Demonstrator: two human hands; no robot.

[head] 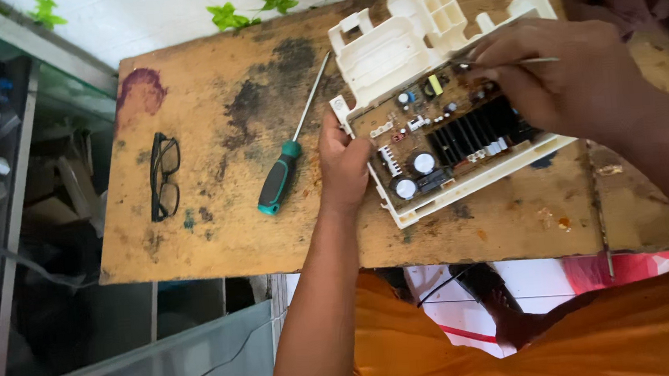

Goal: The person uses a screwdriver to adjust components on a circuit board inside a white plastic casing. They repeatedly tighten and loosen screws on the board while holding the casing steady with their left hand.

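So I'm looking down at the worn wooden table [221,243], and starting at its left edge there's a pair of black glasses [164,175] just lying folded open on the stained top. A bit further in, a screwdriver [292,148] with a green and black handle is lying at a slant, tip pointing toward the far edge, nobody touching it. Right beside that, my left hand [343,164] is gripping the near left corner of the circuit board [445,137], fingers curled around its white plastic tray [410,37] and holding it steady. The board is sitting toward the right half of the table, near the far edge. Over it, my right hand [558,74] is pinching a thin metal probe [530,60], fingers closed tight on it, with the tip over the components.
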